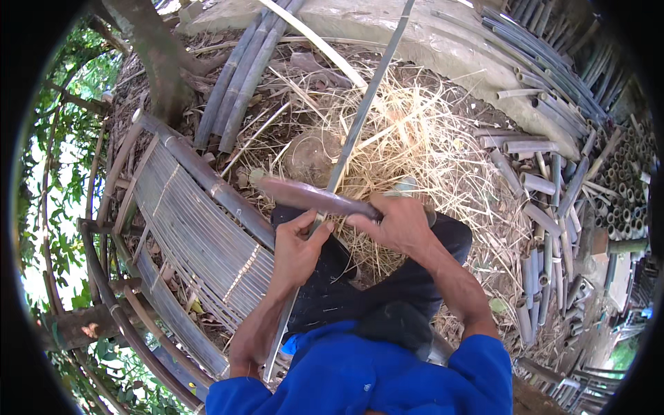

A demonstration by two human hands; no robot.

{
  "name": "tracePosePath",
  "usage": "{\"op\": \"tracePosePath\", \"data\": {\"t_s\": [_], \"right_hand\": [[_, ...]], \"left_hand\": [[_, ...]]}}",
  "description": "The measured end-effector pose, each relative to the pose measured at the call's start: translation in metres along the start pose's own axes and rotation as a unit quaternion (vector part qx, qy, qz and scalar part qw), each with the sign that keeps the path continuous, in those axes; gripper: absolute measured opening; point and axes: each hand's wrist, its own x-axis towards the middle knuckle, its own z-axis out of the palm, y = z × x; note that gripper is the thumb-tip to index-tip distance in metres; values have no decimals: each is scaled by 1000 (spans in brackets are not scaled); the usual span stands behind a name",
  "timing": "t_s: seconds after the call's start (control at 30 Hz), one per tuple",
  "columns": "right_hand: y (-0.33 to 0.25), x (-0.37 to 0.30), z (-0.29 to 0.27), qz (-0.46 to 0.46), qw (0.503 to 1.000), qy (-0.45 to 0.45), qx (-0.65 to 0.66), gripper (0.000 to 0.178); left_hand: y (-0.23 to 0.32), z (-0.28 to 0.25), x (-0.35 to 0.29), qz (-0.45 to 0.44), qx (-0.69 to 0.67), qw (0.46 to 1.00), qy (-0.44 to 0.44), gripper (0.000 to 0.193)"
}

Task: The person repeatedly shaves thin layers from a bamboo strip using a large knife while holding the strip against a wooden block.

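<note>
Pale shavings beyond the knife

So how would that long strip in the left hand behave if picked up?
The long strip looks narrow, so it's probably light. Reaching nearly straight well beyond the left hand, it seems fairly stiff, though its length could make it tip if gripped off-centre.

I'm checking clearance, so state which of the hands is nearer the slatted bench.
Left. The left hand appears just right of the slatted bench; the right hand is farther right, gripping the knife.
</note>
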Motion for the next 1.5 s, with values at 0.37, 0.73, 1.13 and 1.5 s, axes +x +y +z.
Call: {"op": "tracePosePath", "data": {"t_s": [0.37, 0.73, 1.13, 1.5], "right_hand": [[39, 44, -3, 99, 992, -65, -34, 60], [85, 38, -2, 237, 969, -13, -67, 72], [42, -27, 55, -50, 996, -54, -42, 59], [87, 20, 27, -1, 994, -95, -57, 68]], "left_hand": [[-38, -34, -47, -41, 24, 998, 43, 29], [-50, -64, -80, -156, -31, 987, -34, 27], [-56, -33, -44, -116, 19, 990, -77, 37], [-56, -57, -67, -123, 15, 991, -52, 37]]}}
